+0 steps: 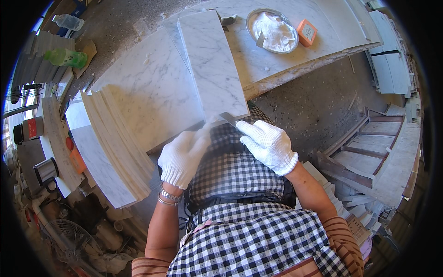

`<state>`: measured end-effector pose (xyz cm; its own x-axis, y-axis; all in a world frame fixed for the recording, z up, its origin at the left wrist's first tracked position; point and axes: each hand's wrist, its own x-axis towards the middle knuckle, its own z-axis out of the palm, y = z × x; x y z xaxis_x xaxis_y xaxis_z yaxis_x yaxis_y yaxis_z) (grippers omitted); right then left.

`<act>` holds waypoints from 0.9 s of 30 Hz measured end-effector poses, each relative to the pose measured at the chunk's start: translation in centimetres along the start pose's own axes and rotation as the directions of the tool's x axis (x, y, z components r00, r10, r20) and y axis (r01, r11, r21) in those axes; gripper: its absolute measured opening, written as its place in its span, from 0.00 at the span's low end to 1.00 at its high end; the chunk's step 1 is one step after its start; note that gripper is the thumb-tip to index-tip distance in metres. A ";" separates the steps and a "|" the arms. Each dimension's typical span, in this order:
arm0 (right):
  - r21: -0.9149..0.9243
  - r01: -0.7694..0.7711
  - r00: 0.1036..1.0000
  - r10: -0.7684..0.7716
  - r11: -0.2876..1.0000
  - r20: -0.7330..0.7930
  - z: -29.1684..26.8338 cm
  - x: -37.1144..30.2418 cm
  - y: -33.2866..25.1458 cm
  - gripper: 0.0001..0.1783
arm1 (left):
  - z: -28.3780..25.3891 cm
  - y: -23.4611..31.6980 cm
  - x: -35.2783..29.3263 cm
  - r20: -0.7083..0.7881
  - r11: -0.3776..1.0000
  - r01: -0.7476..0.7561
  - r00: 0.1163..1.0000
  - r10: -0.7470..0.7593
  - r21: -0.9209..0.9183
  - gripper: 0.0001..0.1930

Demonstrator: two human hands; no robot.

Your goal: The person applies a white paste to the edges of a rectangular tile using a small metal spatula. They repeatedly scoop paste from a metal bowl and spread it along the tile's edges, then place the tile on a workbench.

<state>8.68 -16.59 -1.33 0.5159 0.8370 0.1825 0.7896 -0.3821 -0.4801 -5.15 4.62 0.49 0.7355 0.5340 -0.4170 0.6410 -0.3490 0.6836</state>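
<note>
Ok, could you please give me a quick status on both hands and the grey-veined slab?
Right grip on metal scraper, blade at near edge of grey-veined slab. Left grip beside that edge, contact unclear. No obstruction visible at blade.

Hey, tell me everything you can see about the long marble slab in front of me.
The long slab is a straight-edged rectangle, white with soft grey veins, and looks like marble. It lies broad face up, its near end pointing toward you, overlapping a larger veined slab at its left. The left hand is by its near left corner; the right hand holds a scraper at its near edge. Exact contact is hard to tell.
</note>
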 end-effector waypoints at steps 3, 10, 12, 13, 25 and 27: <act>0.023 -0.037 0.998 0.036 0.999 0.047 -0.1 -0.2 0.0 0.20 | 0.3 0.0 -0.2 -0.135 0.986 0.010 0.990 -0.033 -0.168 0.17; 0.010 -0.019 0.999 0.019 1.000 -0.028 0.2 -0.3 0.5 0.20 | -0.3 -2.4 1.9 -0.455 0.891 -0.042 0.870 -0.191 -0.453 0.16; 0.016 -0.022 0.998 0.022 1.000 -0.061 0.0 -0.1 0.9 0.20 | -0.3 -3.3 3.3 -0.536 0.888 -0.151 0.836 -0.120 -0.434 0.16; 0.003 -0.043 0.997 0.043 0.999 -0.065 -0.2 0.0 1.2 0.20 | -0.2 -3.6 4.0 -0.580 0.902 -0.174 0.809 -0.099 -0.396 0.16; 0.004 -0.220 0.910 0.207 0.975 -0.358 -4.8 4.0 8.9 0.19 | 1.9 -6.2 9.4 -0.666 0.924 -0.231 0.745 -0.034 -0.305 0.26; -0.016 -0.237 0.905 0.215 0.971 -0.368 -5.1 4.8 10.1 0.19 | 2.0 -6.2 9.2 -0.670 0.926 -0.220 0.741 -0.047 -0.308 0.27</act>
<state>20.82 -18.38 -0.92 0.7585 0.5308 0.3780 0.6501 -0.5756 -0.4961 -1.90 10.16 -8.86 0.3673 0.9282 0.0600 0.3640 -0.2028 0.9091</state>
